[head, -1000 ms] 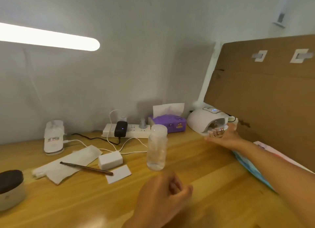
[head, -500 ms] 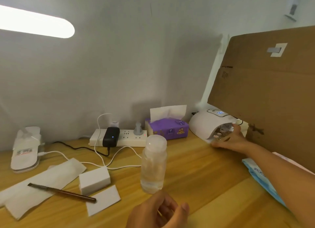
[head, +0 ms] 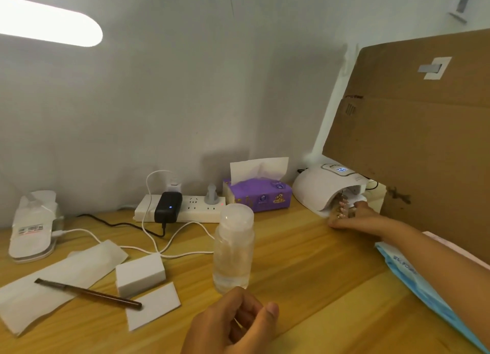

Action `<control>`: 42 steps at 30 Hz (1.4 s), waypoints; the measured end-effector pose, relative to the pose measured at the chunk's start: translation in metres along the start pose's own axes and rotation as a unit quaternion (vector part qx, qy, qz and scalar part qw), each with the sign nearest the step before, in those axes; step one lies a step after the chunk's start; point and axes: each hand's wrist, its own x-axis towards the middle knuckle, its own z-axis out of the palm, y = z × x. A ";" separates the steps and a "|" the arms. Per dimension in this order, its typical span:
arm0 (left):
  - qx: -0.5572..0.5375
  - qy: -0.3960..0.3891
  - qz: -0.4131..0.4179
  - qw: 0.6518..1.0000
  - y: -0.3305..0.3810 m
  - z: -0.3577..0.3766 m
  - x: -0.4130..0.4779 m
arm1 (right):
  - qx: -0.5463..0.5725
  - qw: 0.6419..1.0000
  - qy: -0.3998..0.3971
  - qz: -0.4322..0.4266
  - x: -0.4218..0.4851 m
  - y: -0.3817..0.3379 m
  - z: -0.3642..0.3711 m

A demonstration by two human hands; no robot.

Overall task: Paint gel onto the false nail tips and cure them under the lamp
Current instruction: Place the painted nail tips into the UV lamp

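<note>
A white curing lamp [head: 318, 186] stands at the back right of the wooden desk, its display lit. My right hand [head: 358, 220] reaches to the lamp's mouth and holds a small holder of false nail tips [head: 342, 206] at the opening, partly under the dome. My left hand [head: 230, 324] hovers low in the foreground with loosely curled fingers and holds nothing. A thin brown brush [head: 87, 292] lies on a white paper towel [head: 53, 279] at the left, far from both hands.
A clear bottle [head: 233, 247] stands just beyond my left hand. A white block [head: 140, 274], a white card [head: 153, 306], a power strip [head: 196, 208] with cables and a purple tissue box [head: 259, 194] are behind. A cardboard sheet [head: 424, 141] leans over the lamp; a blue packet [head: 413, 282] lies at right.
My right hand has moved the nail tips from in front of the lamp into its mouth. My left hand stays curled near the bottle. The view has shifted a little.
</note>
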 end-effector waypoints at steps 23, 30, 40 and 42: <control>-0.023 -0.012 -0.012 1.000 0.004 -0.002 0.002 | 0.124 0.971 0.200 -0.041 0.034 -0.014 0.021; -0.018 0.009 -0.024 1.000 0.001 0.002 0.003 | 0.174 0.958 0.228 -0.004 0.047 -0.007 0.022; -0.008 0.021 -0.022 1.000 -0.001 0.008 0.005 | 0.175 0.972 0.149 0.037 0.066 0.000 0.003; 0.013 0.019 -0.025 0.999 -0.002 0.008 0.006 | 0.161 0.976 0.144 0.039 0.070 0.001 0.001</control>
